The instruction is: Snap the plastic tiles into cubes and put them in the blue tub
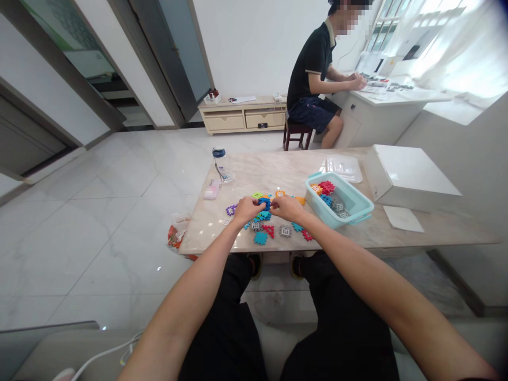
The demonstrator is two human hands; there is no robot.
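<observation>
A blue toy block (264, 202) is pinched between both hands. The left hand (246, 209) and right hand (288, 208) each close their fingertips on one side of it, just above the near edge of a marble worktop (397, 235). Directly beneath the hands, loose tiles (262, 237) in red, blue, grey and purple lie scattered. Just to the right of the right hand stands a teal tub (359, 210) holding more tiles, with a clear lid (346, 166) beyond it and a white box (408, 177) farther right. Beyond the left hand are a pink case (211, 191) and a small jar (219, 159). Well beyond the hands, another person (313, 63) sits at a white desk (381, 106).
</observation>
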